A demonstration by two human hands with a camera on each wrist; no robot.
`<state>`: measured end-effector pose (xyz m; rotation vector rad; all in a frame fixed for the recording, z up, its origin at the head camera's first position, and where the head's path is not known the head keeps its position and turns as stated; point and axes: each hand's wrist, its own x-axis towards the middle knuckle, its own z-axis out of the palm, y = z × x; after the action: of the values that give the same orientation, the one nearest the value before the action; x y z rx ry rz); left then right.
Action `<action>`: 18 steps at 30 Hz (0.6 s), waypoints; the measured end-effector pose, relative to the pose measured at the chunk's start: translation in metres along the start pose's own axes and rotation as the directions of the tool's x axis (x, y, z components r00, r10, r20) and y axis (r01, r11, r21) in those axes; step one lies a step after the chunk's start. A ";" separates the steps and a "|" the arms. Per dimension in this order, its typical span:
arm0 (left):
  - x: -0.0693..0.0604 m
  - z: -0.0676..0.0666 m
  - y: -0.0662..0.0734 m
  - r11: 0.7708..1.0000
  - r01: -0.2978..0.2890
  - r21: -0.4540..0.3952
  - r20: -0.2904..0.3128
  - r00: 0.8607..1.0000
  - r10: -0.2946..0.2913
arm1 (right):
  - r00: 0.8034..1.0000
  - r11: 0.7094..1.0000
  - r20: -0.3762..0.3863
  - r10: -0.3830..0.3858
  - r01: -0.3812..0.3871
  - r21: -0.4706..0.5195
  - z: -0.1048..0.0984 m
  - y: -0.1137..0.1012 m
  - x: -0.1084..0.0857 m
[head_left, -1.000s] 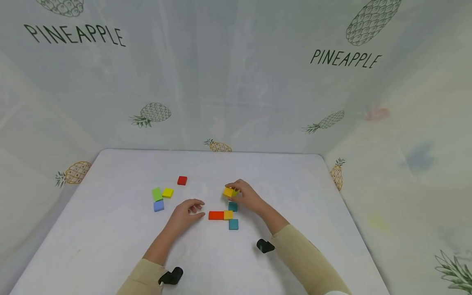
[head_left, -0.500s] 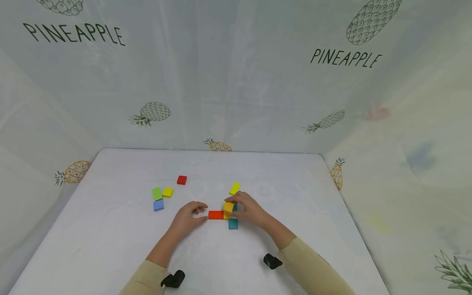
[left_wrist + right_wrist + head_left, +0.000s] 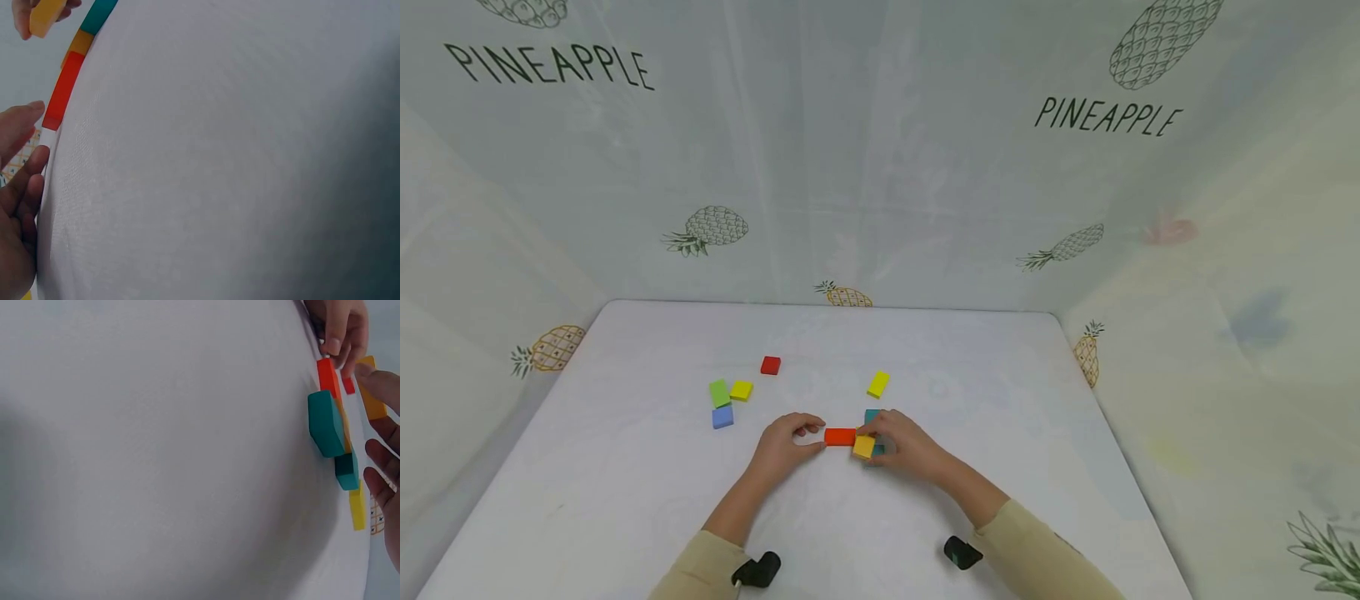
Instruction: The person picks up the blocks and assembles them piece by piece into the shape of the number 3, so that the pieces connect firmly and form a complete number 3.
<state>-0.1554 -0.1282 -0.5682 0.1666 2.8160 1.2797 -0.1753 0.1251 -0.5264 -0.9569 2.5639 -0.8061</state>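
Fingers of the right hand (image 3: pixel 910 447) have a pinch on an orange block (image 3: pixel 864 447), thumb and fingertips apart by just its width, and it's tilted in the air by the right end of the red bar (image 3: pixel 840 437)! Nearly square from the head view, so its long axis is tough to call. No such doubt about the red bar: long axis running left to right, one end pointing at the left hand (image 3: pixel 781 448), whose fingers sit loosely bent, thumb parted, holding nothing; contact with the bar, can't tell. Off the red bar's right end lies a second orange block (image 3: pixel 79 42); beyond that end, a yellow block (image 3: pixel 878 384) points away, leaning right.
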 end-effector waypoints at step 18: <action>0.001 0.005 -0.004 0.999 -0.009 0.032 -0.018 1.000 0.010 | 0.998 0.997 0.000 -0.061 0.061 -0.042 0.018 -0.002 -0.017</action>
<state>-0.1566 -0.1271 -0.5740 0.1706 2.8557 1.2453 -0.1542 0.1280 -0.5383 -1.0519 2.5742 -0.7717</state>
